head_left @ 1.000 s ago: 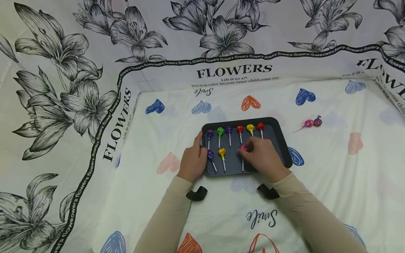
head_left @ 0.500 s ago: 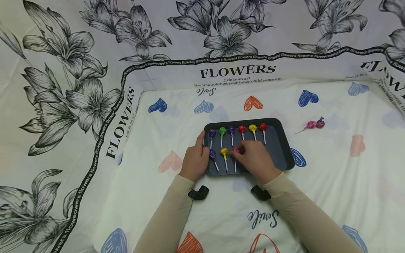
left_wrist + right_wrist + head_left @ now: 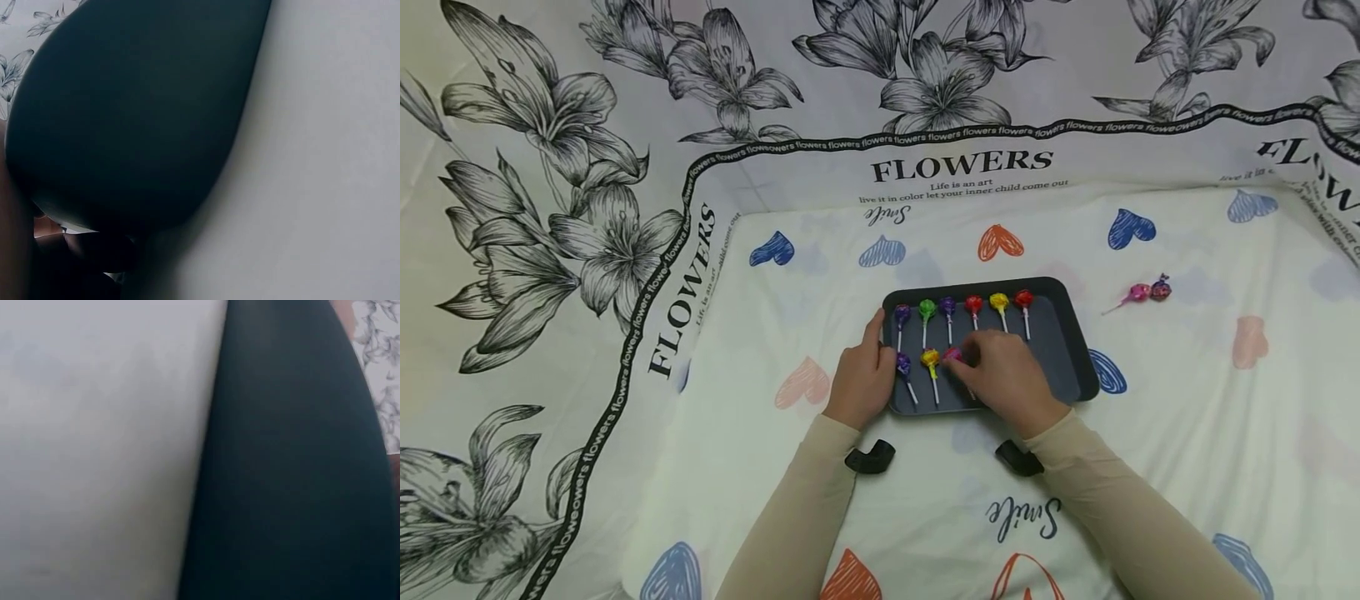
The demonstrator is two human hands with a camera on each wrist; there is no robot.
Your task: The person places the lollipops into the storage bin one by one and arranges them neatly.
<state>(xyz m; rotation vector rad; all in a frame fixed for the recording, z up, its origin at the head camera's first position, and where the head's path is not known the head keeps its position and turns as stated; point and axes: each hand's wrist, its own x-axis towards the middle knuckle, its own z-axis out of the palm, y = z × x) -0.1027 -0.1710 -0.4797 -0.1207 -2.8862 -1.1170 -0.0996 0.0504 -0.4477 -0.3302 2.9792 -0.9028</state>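
Note:
A dark grey tray (image 3: 1060, 350) lies on the patterned cloth, with a back row of several wrapped lollipops in purple, green, red and yellow. In its front row are a purple lollipop (image 3: 903, 365) and a yellow lollipop (image 3: 930, 358). My left hand (image 3: 859, 379) holds the tray's left edge, index finger along the rim and thumb on the inner side. Just right of the yellow lollipop, my right hand (image 3: 1011, 379) pinches a pink lollipop (image 3: 952, 354) by its head; much of its stick is hidden. Both wrist views are mostly filled by a dark surface, with fingertips out of sight.
Two more lollipops, one pink (image 3: 1138, 292) and one dark purple (image 3: 1161, 288), lie on the cloth (image 3: 1195, 417) right of the tray. Black wrist devices (image 3: 870, 457) sit under both forearms. Flower-printed fabric (image 3: 617, 242) surrounds the area.
My right hand has shifted left along the front row with the pink lollipop, up beside the yellow one. The stick has turned to slant rightward. My left hand stays at the tray edge.

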